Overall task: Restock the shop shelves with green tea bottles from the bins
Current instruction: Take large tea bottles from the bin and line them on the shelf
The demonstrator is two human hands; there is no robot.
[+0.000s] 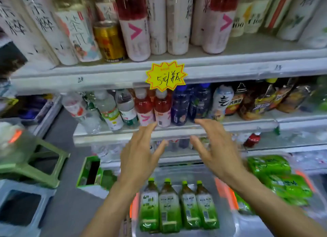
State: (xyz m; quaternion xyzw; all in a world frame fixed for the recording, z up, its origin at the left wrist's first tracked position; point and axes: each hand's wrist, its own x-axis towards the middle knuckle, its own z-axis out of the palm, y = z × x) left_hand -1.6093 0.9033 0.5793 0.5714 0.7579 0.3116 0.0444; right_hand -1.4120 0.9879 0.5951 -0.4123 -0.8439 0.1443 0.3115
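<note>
Both hands are spread wide and hold nothing. The left hand [139, 153] and the right hand [217, 152] reach up side by side, with a gap between them, in front of the middle shelf [247, 124]. All the fingers are straight and apart. The tip of one left finger is very near a red drink bottle [161, 109] on that shelf, but I cannot tell if it touches.

Four green tea bottles [178, 206] stand in a row in a clear bin [251, 224] low down, under the two arms. They have yellow-green caps and stand close together. Just to the right, more green bottles [276, 176] lie on their sides. They look blurry.

On the middle shelf, dark blue bottles [179, 107] stand beside the red ones. A yellow spiky price tag [166, 76] hangs on the edge of the top shelf, above them. Tall white bottles and a gold can [109, 42] stand on the top shelf.

On the left, a green stool [39, 164] sits on the gray floor. A green box [90, 171] stands near the left arm.
</note>
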